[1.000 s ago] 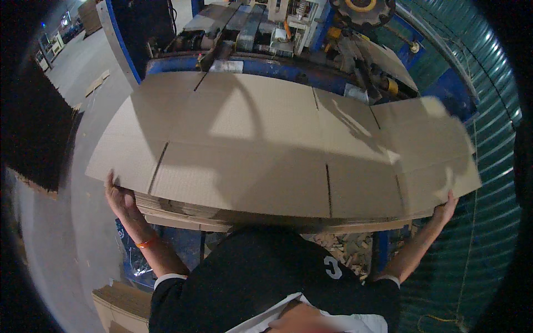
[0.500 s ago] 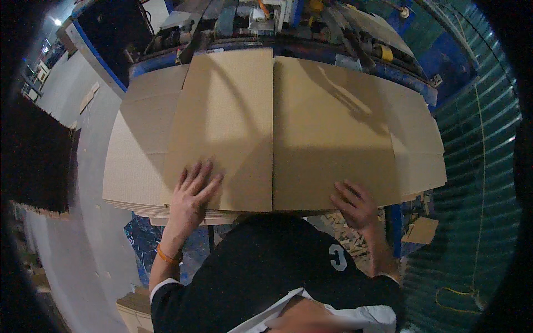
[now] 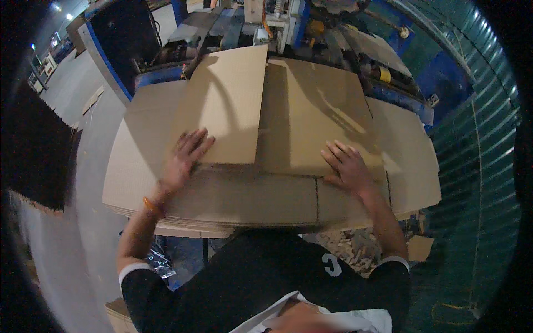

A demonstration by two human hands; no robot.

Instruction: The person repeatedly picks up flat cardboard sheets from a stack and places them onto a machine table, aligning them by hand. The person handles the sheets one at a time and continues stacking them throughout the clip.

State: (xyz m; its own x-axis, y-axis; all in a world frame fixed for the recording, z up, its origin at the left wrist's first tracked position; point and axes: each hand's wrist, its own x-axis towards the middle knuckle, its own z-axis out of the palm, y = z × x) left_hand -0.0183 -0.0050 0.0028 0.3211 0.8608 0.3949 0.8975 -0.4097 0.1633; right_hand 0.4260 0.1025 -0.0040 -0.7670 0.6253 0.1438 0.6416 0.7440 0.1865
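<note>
A folded cardboard sheet lies on a stack of flat cardboard (image 3: 239, 202). Its left panel (image 3: 230, 105) has its inner edge slightly raised and overlaps the edge of the right panel (image 3: 313, 114). My left hand (image 3: 186, 158) rests on the near left corner of the left panel, fingers spread, partly blurred. On the near part of the right panel lies my right hand (image 3: 350, 166), its fingers stretched out flat and apart. The far ends of both panels reach to the machine. Neither hand wraps round anything.
A machine with belts and rollers (image 3: 222, 33) stands just beyond the stack. A blue-edged panel (image 3: 108, 55) rises at the far left, and a green corrugated wall (image 3: 466, 183) runs along the right. Cardboard scraps (image 3: 355, 247) lie below the stack at right.
Both hands have pushed the folded sheet away from me toward the machine, baring the near part of the stack. The left panel's inner edge now overlaps the right panel.
</note>
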